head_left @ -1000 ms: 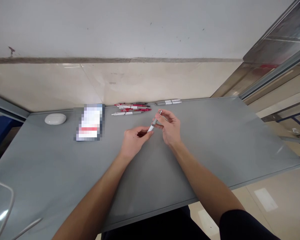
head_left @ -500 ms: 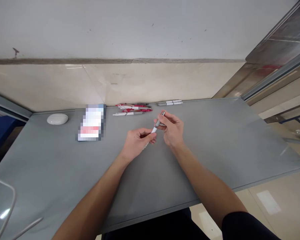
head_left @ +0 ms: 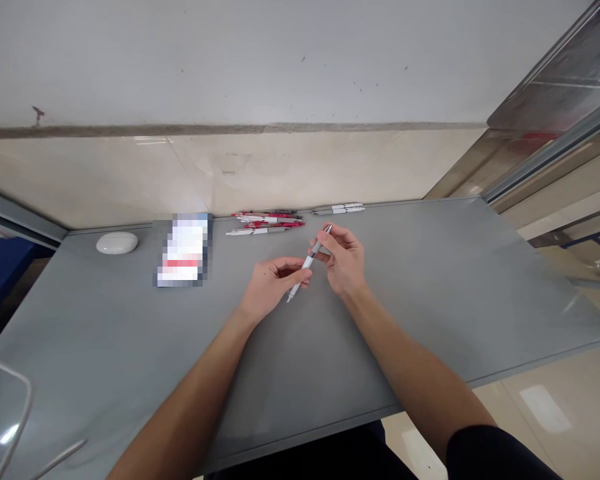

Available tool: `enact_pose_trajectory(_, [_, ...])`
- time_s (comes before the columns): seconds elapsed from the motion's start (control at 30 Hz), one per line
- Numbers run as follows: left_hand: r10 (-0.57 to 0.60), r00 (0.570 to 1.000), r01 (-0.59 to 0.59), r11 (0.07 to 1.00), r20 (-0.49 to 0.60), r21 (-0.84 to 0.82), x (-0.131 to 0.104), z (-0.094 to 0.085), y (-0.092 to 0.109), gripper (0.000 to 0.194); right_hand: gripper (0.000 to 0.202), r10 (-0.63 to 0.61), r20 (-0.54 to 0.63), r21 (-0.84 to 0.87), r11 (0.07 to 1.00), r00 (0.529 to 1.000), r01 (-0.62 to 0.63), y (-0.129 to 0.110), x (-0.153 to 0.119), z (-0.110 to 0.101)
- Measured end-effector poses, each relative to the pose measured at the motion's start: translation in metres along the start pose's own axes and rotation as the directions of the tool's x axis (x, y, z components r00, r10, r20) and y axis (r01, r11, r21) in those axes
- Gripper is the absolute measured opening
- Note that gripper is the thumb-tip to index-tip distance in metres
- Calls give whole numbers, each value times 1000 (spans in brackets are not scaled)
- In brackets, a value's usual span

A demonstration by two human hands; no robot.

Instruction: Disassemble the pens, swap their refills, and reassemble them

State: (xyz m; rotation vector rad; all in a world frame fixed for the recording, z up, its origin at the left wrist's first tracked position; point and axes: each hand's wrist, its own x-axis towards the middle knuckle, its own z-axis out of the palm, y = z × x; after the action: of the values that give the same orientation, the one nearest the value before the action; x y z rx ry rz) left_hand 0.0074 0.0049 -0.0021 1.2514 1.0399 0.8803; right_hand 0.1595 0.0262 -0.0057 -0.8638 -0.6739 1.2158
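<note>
Between my hands is a white and grey pen (head_left: 307, 263), held slantwise above the table. My left hand (head_left: 274, 285) pinches its white barrel, and the clicker end sticks out below the fingers. Around the grey grip near the silver tip, the fingers of my right hand (head_left: 344, 259) are closed. Beyond them, along the wall, lies a loose pile of red, white and grey pens (head_left: 267, 222). To the right of that pile, a few white and grey pens (head_left: 339, 209) lie side by side.
The grey table (head_left: 145, 353) runs up against a tiled wall (head_left: 305, 163). A white rounded case (head_left: 117, 243) and a phone (head_left: 183, 253) with a blurred screen lie on the left. A white cable (head_left: 27, 400) curves through the lower left corner.
My view has shifted slightly. Both hands keep hold of the pen, and a bit more of its clicker end shows below my left hand. The other pens lie as before.
</note>
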Motion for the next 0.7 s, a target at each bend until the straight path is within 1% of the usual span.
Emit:
enact_pose_trajectory(0.07, [-1,1000,1,1000,-3,-6,0,-1,-1,33,22,10,-5,-4,1000,1000,-10,1,0,0])
enact_pose_trajectory(0.13, [2,1000,-1,1000,25,-29,0,-2,0,31,22,20,-8,3,1000,1000,-20,2,0,0])
enact_pose_trajectory(0.2, [-8,997,14,998,81,-67,-1,-2,0,30,22,33,0,12,999,999,-33,2,0,0])
enact_pose_trajectory(0.3, [-51,981,77,988,187,-131,-2,-4,1,30,22,59,34,11,998,998,-60,1,0,-1])
enact_pose_trajectory(0.37, [-68,972,108,980,226,-167,-3,-5,1,30,23,70,50,8,997,996,-71,1,-1,-1])
enact_pose_trajectory(0.43, [-76,970,121,975,230,-186,-2,-5,0,30,23,70,49,0,998,996,-70,0,-1,0])
enact_pose_trajectory(0.53, [-81,976,116,979,201,-169,-2,-4,0,31,24,45,32,-26,999,999,-44,0,-1,0])
enact_pose_trajectory(0.7, [-23,989,25,1000,148,-14,-2,-3,1,28,23,-8,10,-50,999,1000,8,-1,-2,1])
